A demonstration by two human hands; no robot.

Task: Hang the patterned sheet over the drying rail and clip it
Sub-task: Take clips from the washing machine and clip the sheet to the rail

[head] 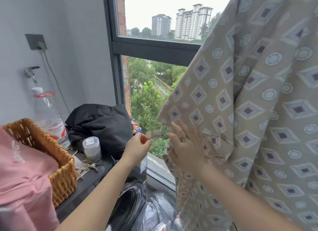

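Head view, patterned sheet (249,101) hanging, right hand (185,148) flat against it

No wording can be made out: the red label on the clear plastic bottle (51,120) beside the woven wicker basket (56,163) is blurred, as is the white lettering on the pink cloth (24,175).

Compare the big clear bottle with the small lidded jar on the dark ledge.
The bottle is tall and narrow-necked, with a red-printed label and a red ring at its neck; the jar is short, wide and cloudy. The bottle stands behind the wicker basket, the jar beside it. Both stand upright and are capped.
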